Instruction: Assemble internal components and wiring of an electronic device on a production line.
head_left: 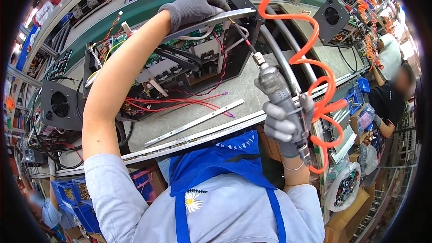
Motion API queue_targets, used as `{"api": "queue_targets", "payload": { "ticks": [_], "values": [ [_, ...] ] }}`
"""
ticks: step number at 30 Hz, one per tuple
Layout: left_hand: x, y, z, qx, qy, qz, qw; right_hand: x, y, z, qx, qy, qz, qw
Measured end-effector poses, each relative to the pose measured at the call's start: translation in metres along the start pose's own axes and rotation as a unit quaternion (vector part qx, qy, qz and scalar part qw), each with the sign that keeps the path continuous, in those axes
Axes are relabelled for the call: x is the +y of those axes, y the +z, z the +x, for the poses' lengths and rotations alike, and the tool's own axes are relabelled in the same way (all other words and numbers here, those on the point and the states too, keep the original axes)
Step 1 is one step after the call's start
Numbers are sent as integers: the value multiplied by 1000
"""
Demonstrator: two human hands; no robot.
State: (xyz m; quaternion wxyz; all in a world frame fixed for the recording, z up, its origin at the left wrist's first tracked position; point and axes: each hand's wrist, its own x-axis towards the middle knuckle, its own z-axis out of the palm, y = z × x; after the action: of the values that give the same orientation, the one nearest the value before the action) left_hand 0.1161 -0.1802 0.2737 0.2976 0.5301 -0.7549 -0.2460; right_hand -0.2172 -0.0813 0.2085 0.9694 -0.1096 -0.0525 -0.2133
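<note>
Though gloved, right fingers (pixel 275 123) (round screwdriver (pixel 275 84))

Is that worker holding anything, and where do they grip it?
The right hand holds a grey power driver, fingers wrapped around its body. The left hand is at a metal bar; whether it grips cannot be told.

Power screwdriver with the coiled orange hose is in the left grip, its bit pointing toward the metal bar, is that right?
No, the head view shows the power screwdriver in the right grip. Its bit does point toward the metal bar.
</note>
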Motion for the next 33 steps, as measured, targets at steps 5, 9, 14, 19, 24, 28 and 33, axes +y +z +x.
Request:
{"api": "queue_targets", "payload": {
  "ticks": [5, 9, 14, 19, 24, 28, 33],
  "values": [
    [-5, 1, 3, 7, -6, -3, 1000, 5, -13, 11, 15, -22, -48, 999],
    [-3, 5, 4, 29, -17, 49, 998, 13, -10, 11, 38, -35, -84, 995],
    [-6, -5, 1, -27, -25, -34, 999, 12, -12, 12, 23, -21, -43, 999],
    [-10, -6, -7, -63, -45, -126, 989, 13, 2, 12, 68, -34, -132, 988],
    [-11, -6, -7, -86, -29, -178, 980, 1, 2, 10, 84, -21, -154, 984],
    [-12, -6, -8, -70, -18, -177, 982, -6, 8, 9, 120, -17, -223, 967],
    [-8, -3, -8, -70, -19, -187, 980, -11, 14, 8, 138, -21, -246, 959]
  ]
}}
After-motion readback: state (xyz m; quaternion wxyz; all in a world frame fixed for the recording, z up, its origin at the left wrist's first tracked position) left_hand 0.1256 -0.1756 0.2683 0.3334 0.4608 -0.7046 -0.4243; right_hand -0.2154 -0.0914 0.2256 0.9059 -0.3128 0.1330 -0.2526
